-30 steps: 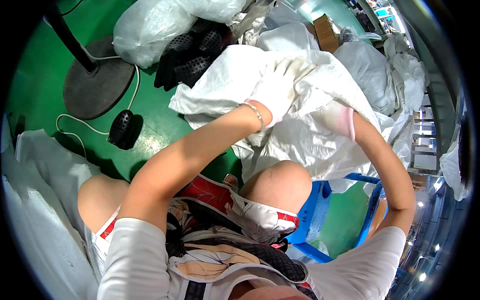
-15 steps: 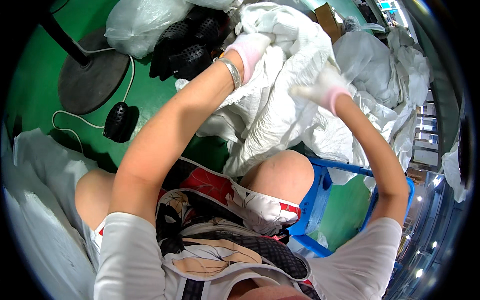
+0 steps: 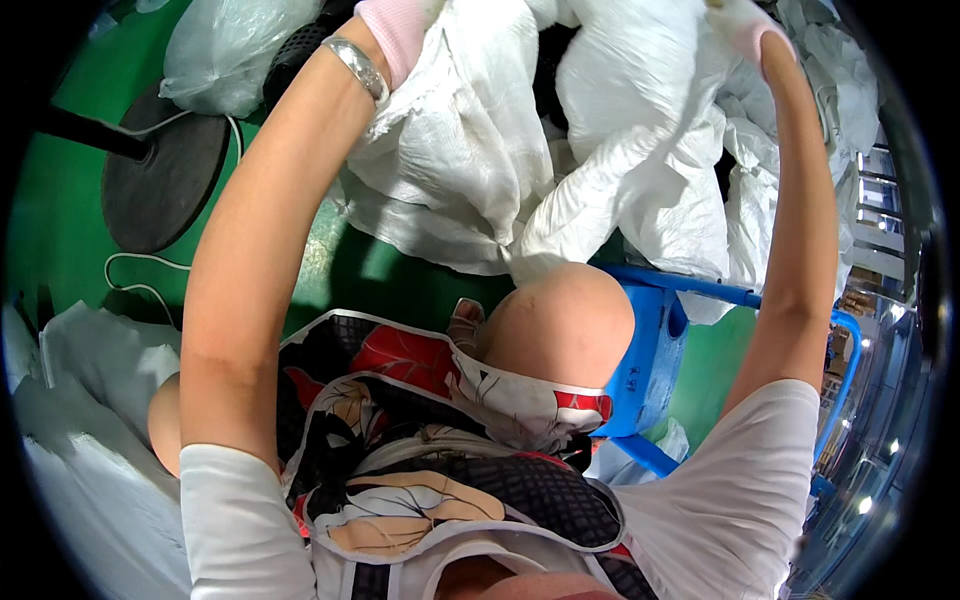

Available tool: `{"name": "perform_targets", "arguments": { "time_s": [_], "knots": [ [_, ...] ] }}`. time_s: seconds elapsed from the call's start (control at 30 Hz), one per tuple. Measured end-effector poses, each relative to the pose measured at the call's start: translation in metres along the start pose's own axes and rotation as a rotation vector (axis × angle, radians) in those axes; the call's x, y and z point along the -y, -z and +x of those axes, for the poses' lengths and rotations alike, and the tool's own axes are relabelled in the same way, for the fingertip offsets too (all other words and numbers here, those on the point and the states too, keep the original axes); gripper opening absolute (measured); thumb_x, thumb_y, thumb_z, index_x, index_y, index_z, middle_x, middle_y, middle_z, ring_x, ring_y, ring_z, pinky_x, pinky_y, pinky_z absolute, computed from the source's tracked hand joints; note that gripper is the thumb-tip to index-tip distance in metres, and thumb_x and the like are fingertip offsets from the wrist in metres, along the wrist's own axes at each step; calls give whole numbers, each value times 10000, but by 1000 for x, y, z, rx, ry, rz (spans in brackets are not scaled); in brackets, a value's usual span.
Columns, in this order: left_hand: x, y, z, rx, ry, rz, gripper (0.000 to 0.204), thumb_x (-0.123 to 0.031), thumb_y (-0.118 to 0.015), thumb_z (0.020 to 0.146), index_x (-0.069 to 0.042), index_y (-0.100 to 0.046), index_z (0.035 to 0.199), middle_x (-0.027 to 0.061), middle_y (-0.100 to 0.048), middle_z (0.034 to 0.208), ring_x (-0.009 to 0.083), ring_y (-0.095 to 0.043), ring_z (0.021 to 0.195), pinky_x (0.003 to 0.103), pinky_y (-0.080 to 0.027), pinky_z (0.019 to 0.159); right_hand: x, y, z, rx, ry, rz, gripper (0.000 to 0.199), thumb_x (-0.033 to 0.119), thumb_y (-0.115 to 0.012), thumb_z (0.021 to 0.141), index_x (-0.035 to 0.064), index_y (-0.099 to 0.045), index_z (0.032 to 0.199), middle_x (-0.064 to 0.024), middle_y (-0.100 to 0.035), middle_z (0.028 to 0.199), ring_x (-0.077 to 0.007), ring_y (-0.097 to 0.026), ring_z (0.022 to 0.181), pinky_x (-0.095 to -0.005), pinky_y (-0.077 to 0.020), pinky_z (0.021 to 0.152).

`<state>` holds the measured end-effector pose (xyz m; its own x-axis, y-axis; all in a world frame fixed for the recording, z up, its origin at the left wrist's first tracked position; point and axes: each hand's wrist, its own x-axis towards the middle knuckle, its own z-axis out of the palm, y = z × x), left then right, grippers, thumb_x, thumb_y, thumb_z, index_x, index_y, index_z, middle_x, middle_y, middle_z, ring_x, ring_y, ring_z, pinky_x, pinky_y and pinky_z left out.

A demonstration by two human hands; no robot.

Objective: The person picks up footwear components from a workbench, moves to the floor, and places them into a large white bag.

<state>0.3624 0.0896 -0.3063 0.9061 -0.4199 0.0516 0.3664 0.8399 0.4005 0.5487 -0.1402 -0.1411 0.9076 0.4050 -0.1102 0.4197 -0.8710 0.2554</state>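
Observation:
A large white woven sack (image 3: 470, 140) spreads across the upper middle, its crumpled folds reaching down toward my knee. At the top edge my left hand (image 3: 408, 22), in a white glove with a pink cuff, is closed on the sack's left part; its fingertips are cut off by the picture edge. Far to the right my right hand (image 3: 742, 24), gloved the same way, grips the raised right part, its fingers partly out of view. Between the hands the sack gapes, and something black (image 3: 553, 75) shows in the gap.
A blue plastic stool (image 3: 645, 350) stands beside my knee. Left lie a round black stand base (image 3: 160, 185), a white cable (image 3: 140, 258) and a clear plastic bag (image 3: 225, 55). Black perforated pieces (image 3: 295, 60) lie beside that bag. More white bags (image 3: 755, 190) are heaped at right.
My hands have moved up and apart, left hand leftward and right hand rightward. The white sack has been spread wider, opening a dark gap. My right hand has taken hold of it.

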Motion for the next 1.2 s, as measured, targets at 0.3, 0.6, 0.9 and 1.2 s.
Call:
{"name": "perform_targets", "arguments": {
  "time_s": [0.3,0.6,0.9,1.2],
  "knots": [
    [-28,1,-30,-292,-167,53,287,-232,-488,902,-38,-647,1041,130,-688,986,268,-657,915,392,-517,869,152,-96,-98,465,390,542,431,358,-509,892,8,-611,1122,-144,-668,1006,-221,-660,809,-319,-525,748],
    [-30,-16,-5,-365,-133,221,312,-260,-608,879,-6,-641,1058,111,-684,982,212,-657,872,342,-530,804,-117,-117,112,-234,-140,-335,511,393,-363,930,98,-485,1330,-131,-433,1403,-275,-399,1294,-356,-312,1060],
    [9,67,22,-790,-95,370,400,-280,-573,918,-28,-545,1226,131,-632,1138,221,-618,1021,344,-510,886,-103,-195,113,-369,-86,-296,500,398,-403,921,113,-485,1323,-147,-460,1370,-313,-458,1252,-419,-377,1037],
    [30,83,9,-1027,-125,604,473,-382,-603,862,-64,-535,1205,99,-618,1059,196,-599,923,336,-498,788,9,-201,49,19,-104,-101,369,205,-463,866,87,-600,1188,-164,-565,1257,-357,-553,1131,-426,-451,959]
  ]
}}
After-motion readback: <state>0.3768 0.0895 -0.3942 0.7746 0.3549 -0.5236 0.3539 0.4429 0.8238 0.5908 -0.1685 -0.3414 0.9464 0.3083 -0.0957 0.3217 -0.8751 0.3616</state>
